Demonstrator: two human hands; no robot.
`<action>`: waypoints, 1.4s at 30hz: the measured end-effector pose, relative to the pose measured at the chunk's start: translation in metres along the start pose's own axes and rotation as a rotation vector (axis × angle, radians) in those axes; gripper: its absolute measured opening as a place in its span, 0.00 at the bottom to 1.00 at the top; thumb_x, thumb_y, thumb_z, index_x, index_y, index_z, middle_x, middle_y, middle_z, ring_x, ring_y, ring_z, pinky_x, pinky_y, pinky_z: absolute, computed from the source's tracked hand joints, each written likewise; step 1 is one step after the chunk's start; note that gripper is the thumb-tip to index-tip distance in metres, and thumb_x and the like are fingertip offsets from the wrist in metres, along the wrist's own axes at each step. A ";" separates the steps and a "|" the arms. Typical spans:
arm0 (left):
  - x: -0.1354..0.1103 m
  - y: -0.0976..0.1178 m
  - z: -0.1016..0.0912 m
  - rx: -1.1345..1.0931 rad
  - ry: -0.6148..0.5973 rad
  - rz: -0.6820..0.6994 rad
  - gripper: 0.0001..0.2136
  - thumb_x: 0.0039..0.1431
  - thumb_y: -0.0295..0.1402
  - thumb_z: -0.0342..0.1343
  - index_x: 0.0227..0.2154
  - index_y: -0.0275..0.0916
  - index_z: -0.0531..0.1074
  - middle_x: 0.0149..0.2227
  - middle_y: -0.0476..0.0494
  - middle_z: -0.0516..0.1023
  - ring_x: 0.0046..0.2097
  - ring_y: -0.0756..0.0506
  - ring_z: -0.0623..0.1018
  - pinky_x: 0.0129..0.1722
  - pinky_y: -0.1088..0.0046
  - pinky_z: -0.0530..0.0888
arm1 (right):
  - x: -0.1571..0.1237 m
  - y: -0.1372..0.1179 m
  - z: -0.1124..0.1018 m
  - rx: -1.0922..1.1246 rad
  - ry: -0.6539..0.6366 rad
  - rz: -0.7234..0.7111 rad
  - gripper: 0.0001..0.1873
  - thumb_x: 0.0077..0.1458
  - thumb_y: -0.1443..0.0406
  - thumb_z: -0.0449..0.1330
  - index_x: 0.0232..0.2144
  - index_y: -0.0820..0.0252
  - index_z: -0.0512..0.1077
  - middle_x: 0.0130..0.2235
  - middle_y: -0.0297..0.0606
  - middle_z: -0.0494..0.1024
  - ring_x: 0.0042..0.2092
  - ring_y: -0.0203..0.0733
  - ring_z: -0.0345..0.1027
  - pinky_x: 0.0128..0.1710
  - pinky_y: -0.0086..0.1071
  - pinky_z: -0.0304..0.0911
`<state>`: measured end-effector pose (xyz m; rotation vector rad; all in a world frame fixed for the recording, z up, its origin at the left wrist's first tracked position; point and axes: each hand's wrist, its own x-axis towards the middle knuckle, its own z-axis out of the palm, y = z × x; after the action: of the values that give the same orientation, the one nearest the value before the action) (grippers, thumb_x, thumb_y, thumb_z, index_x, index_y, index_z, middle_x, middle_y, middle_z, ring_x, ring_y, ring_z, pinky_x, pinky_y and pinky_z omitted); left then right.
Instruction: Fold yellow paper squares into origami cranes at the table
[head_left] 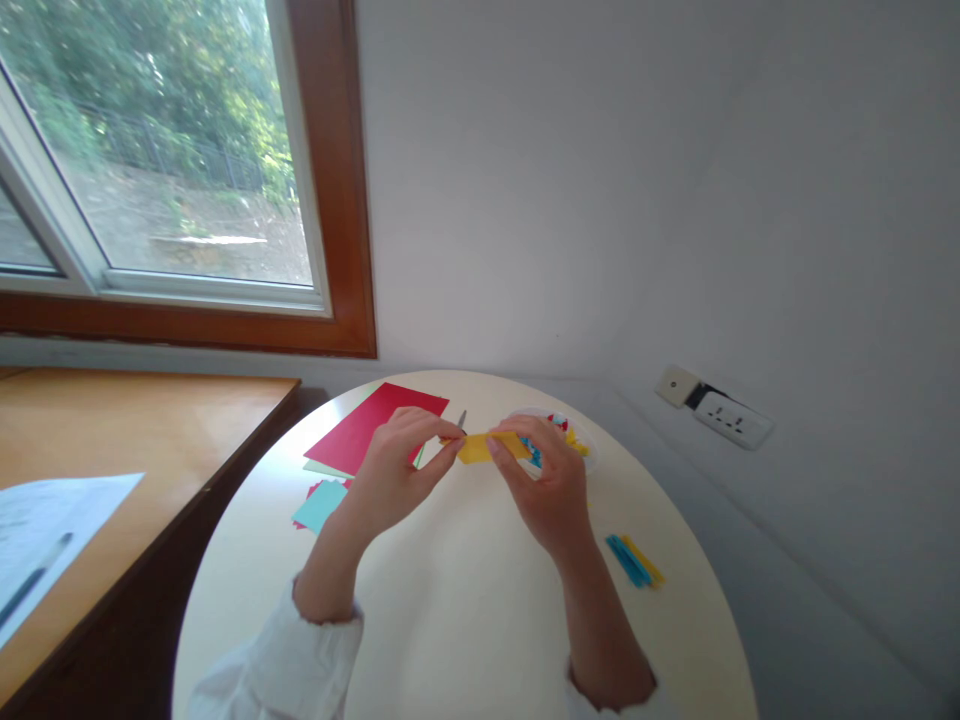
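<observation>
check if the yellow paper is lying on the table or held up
Held up: the left hand and right hand pinch the yellow paper at its ends, above the table.

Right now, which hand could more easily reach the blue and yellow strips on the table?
Probably the right hand: the strips lie just beside its wrist. The left hand is farther off, and both pinch the yellow paper.

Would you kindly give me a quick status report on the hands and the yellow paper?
Left hand and right hand both pinching the yellow paper over the round table. Red sheet and paper strips lie aside. Nothing in the way.
</observation>
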<state>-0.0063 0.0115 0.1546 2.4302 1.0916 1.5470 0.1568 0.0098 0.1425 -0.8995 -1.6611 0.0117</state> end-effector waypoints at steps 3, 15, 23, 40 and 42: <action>0.000 0.000 0.001 -0.018 -0.021 0.006 0.05 0.54 0.27 0.51 0.26 0.38 0.71 0.26 0.48 0.77 0.30 0.48 0.74 0.35 0.70 0.70 | -0.001 0.001 0.001 0.001 -0.042 0.019 0.04 0.52 0.64 0.56 0.26 0.55 0.69 0.30 0.35 0.76 0.35 0.41 0.69 0.40 0.38 0.60; 0.000 0.003 0.004 -0.070 -0.067 -0.051 0.06 0.50 0.26 0.50 0.21 0.38 0.69 0.23 0.49 0.74 0.28 0.49 0.72 0.31 0.72 0.69 | -0.004 -0.001 0.009 0.029 -0.070 0.047 0.06 0.51 0.64 0.57 0.23 0.57 0.69 0.26 0.33 0.76 0.30 0.39 0.67 0.37 0.37 0.60; 0.001 -0.004 0.001 -0.095 0.050 -0.140 0.06 0.45 0.22 0.50 0.20 0.38 0.68 0.23 0.49 0.74 0.28 0.49 0.73 0.29 0.73 0.70 | 0.000 0.011 -0.010 0.220 0.119 0.338 0.11 0.50 0.58 0.58 0.24 0.59 0.71 0.25 0.34 0.73 0.30 0.39 0.67 0.30 0.31 0.63; 0.001 0.002 0.011 -0.165 -0.084 -0.173 0.08 0.51 0.26 0.48 0.20 0.37 0.69 0.23 0.48 0.74 0.27 0.50 0.72 0.23 0.77 0.66 | -0.003 0.008 0.003 0.280 -0.033 0.297 0.08 0.49 0.61 0.59 0.23 0.59 0.71 0.25 0.33 0.74 0.28 0.36 0.67 0.28 0.27 0.63; 0.001 0.003 0.011 -0.166 -0.094 -0.168 0.08 0.50 0.26 0.47 0.20 0.37 0.68 0.22 0.49 0.73 0.27 0.50 0.71 0.23 0.77 0.66 | -0.003 0.009 0.004 0.312 -0.033 0.322 0.08 0.49 0.61 0.59 0.24 0.59 0.71 0.25 0.33 0.74 0.28 0.36 0.67 0.27 0.27 0.63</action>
<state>0.0043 0.0135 0.1508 2.2178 1.0732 1.3976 0.1580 0.0164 0.1347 -0.9176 -1.4765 0.4946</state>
